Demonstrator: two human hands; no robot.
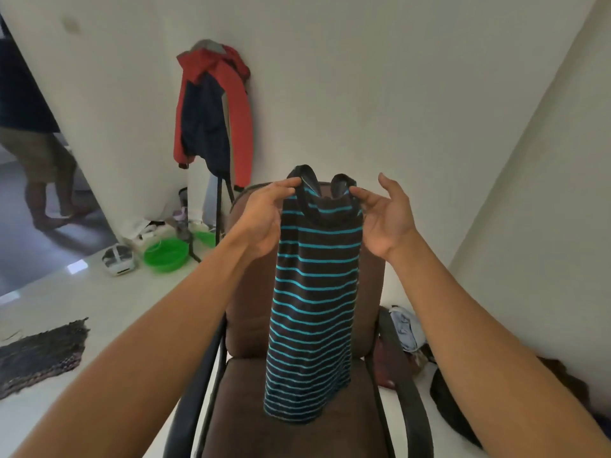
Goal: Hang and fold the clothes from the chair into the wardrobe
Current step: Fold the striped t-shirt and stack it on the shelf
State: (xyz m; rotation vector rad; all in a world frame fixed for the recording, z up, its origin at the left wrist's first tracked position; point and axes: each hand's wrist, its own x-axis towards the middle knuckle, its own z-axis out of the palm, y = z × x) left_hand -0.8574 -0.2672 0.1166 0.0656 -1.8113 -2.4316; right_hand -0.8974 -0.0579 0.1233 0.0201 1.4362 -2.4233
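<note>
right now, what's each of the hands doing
left hand: pinches one strap of the striped tank top.
right hand: pinches the other strap, remaining fingers spread.

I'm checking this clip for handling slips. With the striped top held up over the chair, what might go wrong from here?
The left hand and right hand only pinch the striped top at its shoulder straps, the right with its other fingers spread, so a strap may slip and the top drop onto the chair. Its hem hangs low over the seat and may bunch there when folding starts.
</note>
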